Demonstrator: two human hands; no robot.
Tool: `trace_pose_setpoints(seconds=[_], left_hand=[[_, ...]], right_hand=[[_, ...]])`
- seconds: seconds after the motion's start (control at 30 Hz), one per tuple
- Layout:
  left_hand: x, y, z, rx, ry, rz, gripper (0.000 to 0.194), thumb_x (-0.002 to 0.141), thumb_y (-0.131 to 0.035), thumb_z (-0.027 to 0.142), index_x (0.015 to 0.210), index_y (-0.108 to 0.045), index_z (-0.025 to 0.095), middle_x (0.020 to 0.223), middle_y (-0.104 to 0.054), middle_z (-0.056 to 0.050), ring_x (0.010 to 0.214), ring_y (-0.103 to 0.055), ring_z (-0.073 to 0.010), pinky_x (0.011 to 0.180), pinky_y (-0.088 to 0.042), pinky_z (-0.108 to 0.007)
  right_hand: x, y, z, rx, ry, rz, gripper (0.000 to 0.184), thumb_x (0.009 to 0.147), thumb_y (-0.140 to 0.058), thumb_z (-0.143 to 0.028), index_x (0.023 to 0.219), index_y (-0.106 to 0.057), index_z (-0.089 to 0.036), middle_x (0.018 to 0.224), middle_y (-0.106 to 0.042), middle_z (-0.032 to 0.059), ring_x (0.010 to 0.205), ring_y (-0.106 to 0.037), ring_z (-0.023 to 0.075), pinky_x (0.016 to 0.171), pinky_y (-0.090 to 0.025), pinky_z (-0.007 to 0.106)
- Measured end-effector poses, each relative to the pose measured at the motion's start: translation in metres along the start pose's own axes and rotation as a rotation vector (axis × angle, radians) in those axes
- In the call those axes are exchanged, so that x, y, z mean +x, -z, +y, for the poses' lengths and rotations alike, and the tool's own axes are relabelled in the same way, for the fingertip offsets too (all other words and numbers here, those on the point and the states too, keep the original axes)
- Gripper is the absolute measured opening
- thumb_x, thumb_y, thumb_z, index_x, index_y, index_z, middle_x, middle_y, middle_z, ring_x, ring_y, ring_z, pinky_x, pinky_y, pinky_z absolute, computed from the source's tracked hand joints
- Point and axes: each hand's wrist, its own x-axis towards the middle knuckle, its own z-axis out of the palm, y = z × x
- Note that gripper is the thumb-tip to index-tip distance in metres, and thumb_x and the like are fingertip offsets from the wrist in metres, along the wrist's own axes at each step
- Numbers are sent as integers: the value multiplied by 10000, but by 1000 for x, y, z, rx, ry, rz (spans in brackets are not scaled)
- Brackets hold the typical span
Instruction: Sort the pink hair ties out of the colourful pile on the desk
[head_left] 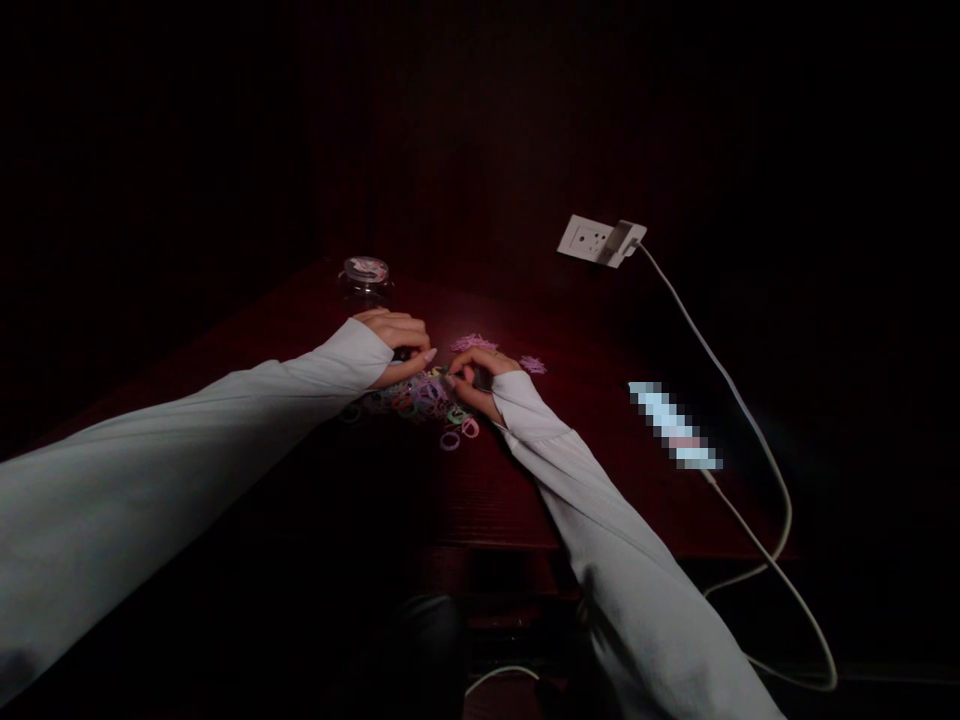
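A heap of small coloured elastic hair ties (420, 398), mostly purple with some green and pink, lies on the dark red table. My left hand (397, 345) is over the heap's left side, its fingers curled in toward the thumb. At the right side of the heap, my right hand (480, 375) has thumb and forefinger pinched together. Whatever sits between the fingertips of either hand is too small and dim to make out. Behind my right hand is a pink pile of hair ties (472, 342), and a smaller pink pile (533, 365) lies to its right.
A clear round jar (366, 272) with a patterned lid stands behind my left hand. To the right lies a phone (675, 425), its screen blurred, on a white charging cable (739, 395). That cable runs to a wall socket (589, 240) and hangs past the table edge.
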Motion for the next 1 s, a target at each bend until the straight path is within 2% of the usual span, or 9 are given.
trace_pose_setpoints(seconds=[0.2,0.4,0.5,0.6,0.73,0.87,1.0], left_hand=[[3,14,18,-9,6,-52,307,1085,-505,365,1009,-760,212,973,-782,-38,919,-700,-197,825,-439,-315],[2,14,18,-5,-49,-82,317,1098,-506,386,1034,-771,224,1025,-798,-38,968,-711,-193,857,-442,-311],[1,12,18,-4,-70,-84,321,1092,-518,444,1105,-762,236,1068,-802,-37,992,-707,-201,865,-431,-318],[0,10,19,22,-80,-94,386,1057,-573,573,1177,-745,250,1102,-800,-37,1018,-697,-206,863,-412,-317],[-1,10,18,43,-106,-131,461,1013,-608,678,1138,-746,257,1082,-798,-32,997,-680,-205,856,-391,-323],[-1,9,15,34,-120,-144,424,1013,-613,656,1074,-750,260,1044,-798,-20,970,-671,-196,844,-382,-322],[-2,7,13,19,-144,-122,333,1052,-584,535,1035,-753,249,995,-794,-14,938,-668,-183,825,-373,-319]], right_hand=[[-3,11,-6,199,-131,71,369,1009,-652,-562,937,-755,-215,792,-694,18,693,-555,155,677,-416,285],[-12,28,-9,25,-237,55,544,1043,-560,-583,807,-843,-183,664,-694,40,603,-563,156,617,-390,299],[-17,36,-6,-20,-201,36,507,1027,-584,-536,771,-853,-190,622,-651,29,631,-568,158,663,-417,297],[-20,40,-6,25,-182,3,470,997,-626,-544,790,-844,-182,608,-610,11,619,-527,143,640,-390,287],[-21,38,-6,91,-189,-28,419,967,-663,-545,855,-820,-172,620,-554,-20,593,-454,117,597,-334,272],[-21,31,-2,126,-160,-129,282,920,-725,-444,986,-798,-180,643,-542,-53,589,-394,101,598,-316,252],[-21,26,1,120,-125,-211,245,884,-758,-357,1064,-794,-195,659,-551,-75,596,-391,96,617,-315,242]])
